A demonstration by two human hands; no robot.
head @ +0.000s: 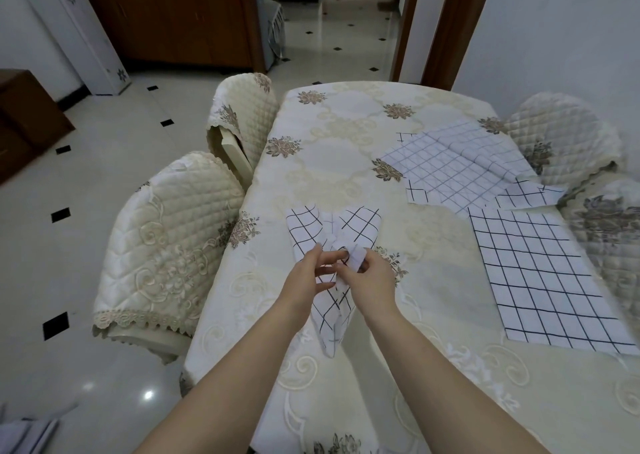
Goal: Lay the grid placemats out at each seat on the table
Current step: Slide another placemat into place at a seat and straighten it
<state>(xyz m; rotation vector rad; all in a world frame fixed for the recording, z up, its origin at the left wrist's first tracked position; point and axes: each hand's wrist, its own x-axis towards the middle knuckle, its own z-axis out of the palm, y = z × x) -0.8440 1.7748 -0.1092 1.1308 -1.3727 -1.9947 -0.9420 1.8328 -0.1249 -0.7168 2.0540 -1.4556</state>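
A folded, bunched white placemat with a black grid [332, 235] hangs between my hands above the left middle of the table [346, 135]. My left hand [308, 277] and my right hand [372, 280] both pinch its upper fold, fingers close together. Its lower corner droops toward me. At the right side one grid placemat [543, 280] lies flat before the near right chair. Farther back, a loose pile of grid placemats [457, 166] lies rumpled and overlapping near the far right chair.
The table wears a cream floral tablecloth. Quilted cream chair covers stand at the near left [166, 256], far left [242, 114], far right [568, 135] and near right [609, 232]. Glossy tiled floor lies to the left, a doorway beyond.
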